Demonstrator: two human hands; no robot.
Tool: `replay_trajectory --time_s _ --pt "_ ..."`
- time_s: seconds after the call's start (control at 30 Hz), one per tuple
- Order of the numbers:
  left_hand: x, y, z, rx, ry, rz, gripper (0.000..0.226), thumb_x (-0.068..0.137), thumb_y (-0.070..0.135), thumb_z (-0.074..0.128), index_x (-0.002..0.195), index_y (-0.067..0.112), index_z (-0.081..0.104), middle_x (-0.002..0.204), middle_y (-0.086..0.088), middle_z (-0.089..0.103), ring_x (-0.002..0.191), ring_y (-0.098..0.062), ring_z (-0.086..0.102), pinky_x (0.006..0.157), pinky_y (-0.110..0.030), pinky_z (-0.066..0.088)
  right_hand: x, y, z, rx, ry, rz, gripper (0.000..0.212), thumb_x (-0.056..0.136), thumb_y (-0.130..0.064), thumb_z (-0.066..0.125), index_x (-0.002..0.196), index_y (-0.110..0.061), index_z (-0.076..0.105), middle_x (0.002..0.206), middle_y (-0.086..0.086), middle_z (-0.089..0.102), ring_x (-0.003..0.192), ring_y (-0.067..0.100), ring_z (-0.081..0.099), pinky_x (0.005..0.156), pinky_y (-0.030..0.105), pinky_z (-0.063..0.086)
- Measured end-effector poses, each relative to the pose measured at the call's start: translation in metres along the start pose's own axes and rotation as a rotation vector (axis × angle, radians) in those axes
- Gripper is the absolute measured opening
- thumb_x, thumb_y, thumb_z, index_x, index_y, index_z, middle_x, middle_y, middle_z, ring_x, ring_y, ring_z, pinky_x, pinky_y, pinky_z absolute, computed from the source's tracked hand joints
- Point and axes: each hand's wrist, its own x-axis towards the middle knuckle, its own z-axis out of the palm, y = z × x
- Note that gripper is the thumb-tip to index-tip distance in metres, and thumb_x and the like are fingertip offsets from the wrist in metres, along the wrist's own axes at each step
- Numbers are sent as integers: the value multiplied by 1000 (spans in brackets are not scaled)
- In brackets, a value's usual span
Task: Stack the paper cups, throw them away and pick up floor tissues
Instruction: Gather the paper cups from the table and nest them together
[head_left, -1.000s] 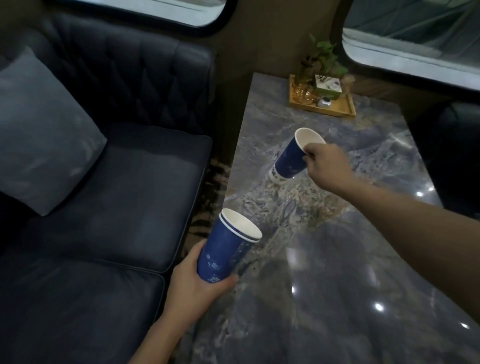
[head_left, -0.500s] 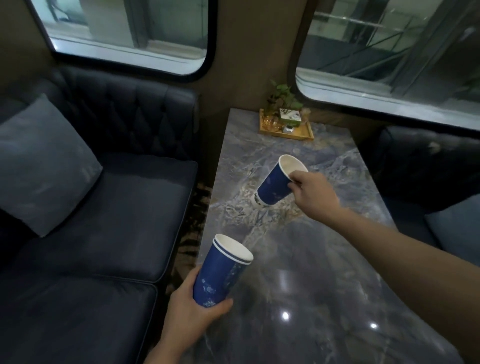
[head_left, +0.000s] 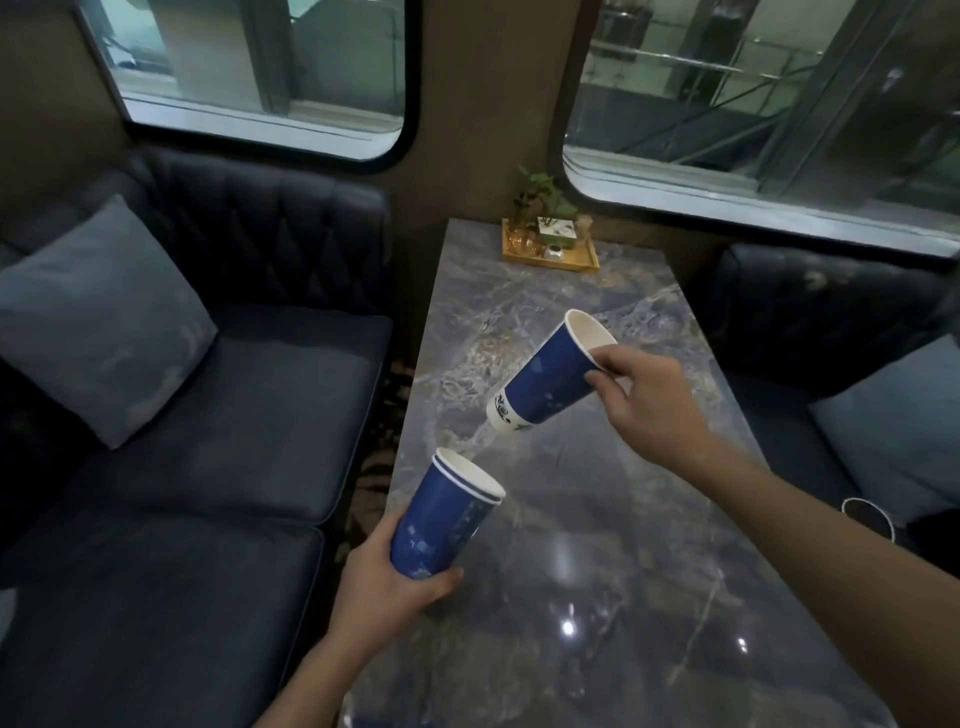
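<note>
A dark quilted sofa (head_left: 197, 415) fills the left side, with a grey cushion (head_left: 98, 322) leaning against its back. A second dark seat (head_left: 810, 322) sits on the right and carries a pale cushion (head_left: 898, 421). Between them runs a long marble-patterned table (head_left: 597, 597), its polished top catching several points of light.

The right arm reaches in from the lower right, forearm angled up and to the left over the table. The right hand (head_left: 644, 400) pinches the rim of a single blue paper cup (head_left: 545, 379) between thumb and fingers. That cup is held in the air and tilted, mouth up toward the right, white base down toward the left. Its inside looks empty.

The left arm comes up from the bottom edge. The left hand (head_left: 389, 587) is wrapped around the lower part of a stack of blue cups (head_left: 441, 514), which shows two white rims, one nested in the other. The stack leans to the right, over the table's left edge, just below and apart from the single cup's base.

At the far end of the table, a small wooden tray (head_left: 550, 254) holds a potted plant (head_left: 545, 202) and some little items, probably glassware, too small to make out.
</note>
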Motion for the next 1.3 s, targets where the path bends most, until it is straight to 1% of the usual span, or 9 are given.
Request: replay_trajectory --time_s 0.17,0.3,0.43,0.6,0.73,0.8,0.97,1.13,1.3 --pt "-23 -6 -1 -4 -22 -10 69 51 32 93 112 37 62 98 15 75 86 0 72 76 -31 60 -49 -22 -16 119 22 -5 12 87 -7 61 96 -10 69 81 0 69 76 9 61 70 16 44" --pt "-38 -10 2 -21 -63 -18 76 52 30 94 120 36 60 104 14 75 92 -1 71 80 -29 59 -81 -34 -18 156 45 39 16 86 -7 63 100 -10 69 85 -11 66 81 -12 58 73 2 40" --pt "-51 -15 4 -13 -101 -2 77 53 28 94 122 33 60 104 13 75 91 -2 72 77 -29 59 -110 -43 -17 192 -5 90 19 87 -6 61 102 -15 69 86 -26 62 83 -15 58 74 0 39" --pt "-62 -17 6 12 -160 16 76 54 29 94 122 35 59 106 12 75 93 -3 72 80 -34 61 -136 -45 -10 214 10 152 20 87 -9 63 98 -25 66 86 -28 63 82 -13 58 74 2 40" --pt "-64 -17 6 61 -241 26 80 53 41 93 123 37 56 111 13 72 96 -5 71 83 -38 61 -151 -50 -4 264 -1 129 27 87 -4 62 98 -29 64 84 -39 65 84 -13 60 73 1 41" --pt "-67 -15 7 85 -266 40 78 53 40 92 122 38 56 110 15 72 94 -1 70 82 -35 61 -159 -53 1 322 -8 163 28 88 -3 60 99 -29 64 84 -38 66 85 -11 62 73 3 44" --pt "-74 -7 15 133 -283 80 78 48 47 91 117 46 54 107 21 69 93 0 68 83 -34 59 -178 -59 20 398 -75 251 18 92 -13 55 104 -14 68 91 -12 70 86 -2 65 74 13 49" --pt "-79 -3 26 138 -280 106 81 47 39 90 120 41 56 106 18 70 91 -1 69 81 -34 60 -203 -76 42 367 -185 282 30 95 -33 37 91 -12 58 77 6 64 69 20 59 63 43 47" --pt "-85 -4 34 141 -317 93 85 45 38 90 124 37 56 106 14 71 89 -2 70 78 -30 60 -213 -76 44 280 -162 290 33 94 -36 32 81 -11 50 67 7 56 60 20 51 58 43 41"
